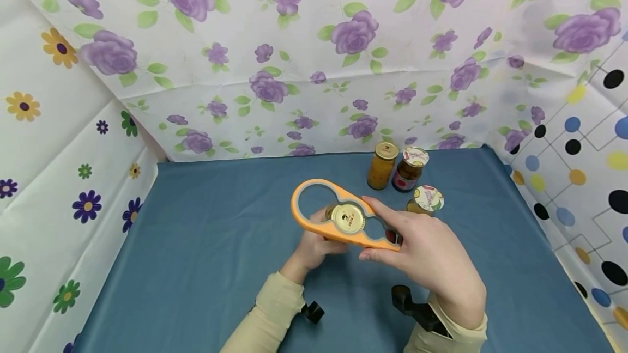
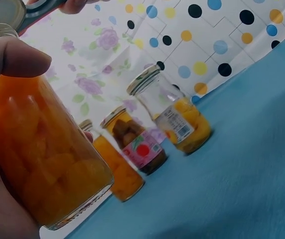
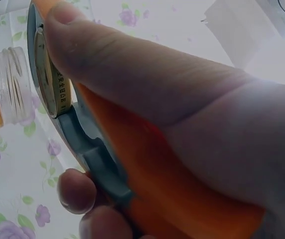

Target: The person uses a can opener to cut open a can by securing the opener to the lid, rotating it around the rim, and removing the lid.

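My right hand grips an orange jar opener with grey-lined round openings. A gold metal lid sits in its middle opening. My left hand holds a glass jar of orange fruit pieces, mostly hidden under the opener in the head view. In the right wrist view the jar's bare threaded neck shows a little apart from the lid. The left thumb lies across the jar just below its neck.
Behind my right hand stand a gold-lidded jar of orange fruit, a jar with dark contents and a pink label, and a jar of yellow fruit. They rest on a blue cloth between patterned sheets.
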Demonstrator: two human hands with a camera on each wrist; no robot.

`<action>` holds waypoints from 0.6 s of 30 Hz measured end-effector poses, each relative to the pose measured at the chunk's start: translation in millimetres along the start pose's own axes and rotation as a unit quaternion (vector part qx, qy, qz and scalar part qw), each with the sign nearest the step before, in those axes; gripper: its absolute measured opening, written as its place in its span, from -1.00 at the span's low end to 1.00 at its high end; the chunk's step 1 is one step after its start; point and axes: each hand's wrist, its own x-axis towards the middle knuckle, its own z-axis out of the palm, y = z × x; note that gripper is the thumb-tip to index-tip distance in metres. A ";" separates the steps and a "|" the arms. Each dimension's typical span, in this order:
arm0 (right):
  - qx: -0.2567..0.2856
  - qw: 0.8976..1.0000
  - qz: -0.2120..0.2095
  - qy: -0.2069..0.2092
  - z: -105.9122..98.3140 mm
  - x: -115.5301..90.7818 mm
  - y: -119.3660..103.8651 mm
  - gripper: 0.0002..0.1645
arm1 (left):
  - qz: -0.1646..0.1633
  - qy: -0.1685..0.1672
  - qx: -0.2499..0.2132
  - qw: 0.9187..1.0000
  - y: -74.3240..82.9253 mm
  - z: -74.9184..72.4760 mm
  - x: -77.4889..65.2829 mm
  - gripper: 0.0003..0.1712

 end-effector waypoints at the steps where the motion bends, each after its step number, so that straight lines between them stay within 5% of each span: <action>1: 0.000 1.000 -0.002 0.002 -0.1 0.1 -0.1 0.01 | -0.009 0.009 -0.001 1.000 0.1 -1.6 -0.1 -0.56; 8: -0.004 1.000 -0.010 0.003 0.8 1.3 -1.6 0.01 | -0.073 0.096 0.058 0.991 -4.4 -21.8 -9.2 -0.59; 14: -0.009 1.000 -0.018 -0.003 2.0 4.3 -4.1 0.00 | -0.101 0.205 0.120 0.966 -8.0 -56.7 -17.1 -0.51; 18: -0.008 1.000 -0.018 -0.006 2.0 4.7 -5.5 0.00 | -0.123 0.285 0.142 0.940 -10.0 -85.8 -23.3 -0.52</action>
